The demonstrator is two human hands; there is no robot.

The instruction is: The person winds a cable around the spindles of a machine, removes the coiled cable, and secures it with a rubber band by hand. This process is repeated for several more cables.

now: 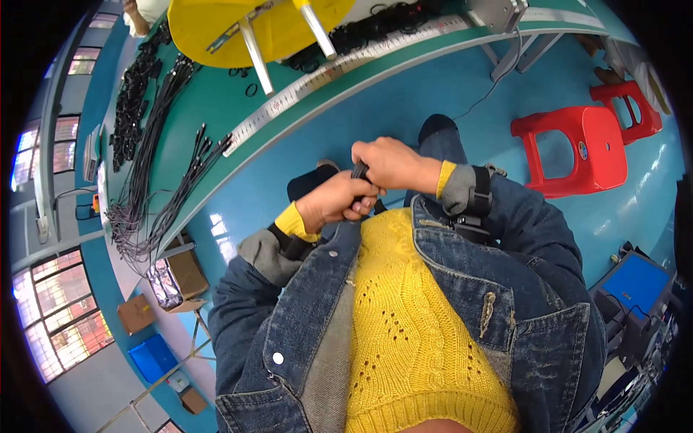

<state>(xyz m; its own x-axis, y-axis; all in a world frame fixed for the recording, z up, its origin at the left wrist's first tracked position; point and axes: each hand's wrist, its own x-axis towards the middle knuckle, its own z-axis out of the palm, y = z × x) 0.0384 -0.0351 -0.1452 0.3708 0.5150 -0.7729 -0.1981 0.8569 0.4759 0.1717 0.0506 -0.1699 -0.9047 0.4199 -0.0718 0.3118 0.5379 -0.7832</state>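
Above my lap, in front of the yellow knit sweater, my two hands meet at a small bundle of black cable. My left hand is closed round its lower side, the fingers curled in. From the upper right, my right hand grips the same bundle with the thumb and fingers pressed together. Most of the bundle is hidden by the fingers. On the green table to the left lie long black cables in loose bunches, their plug ends pointing up and right.
A white measuring strip runs along the table edge. A yellow round plate with metal posts stands on the table. Red stools are at the right. Cardboard boxes and a blue bin sit at lower left. Another person's arm shows top left.
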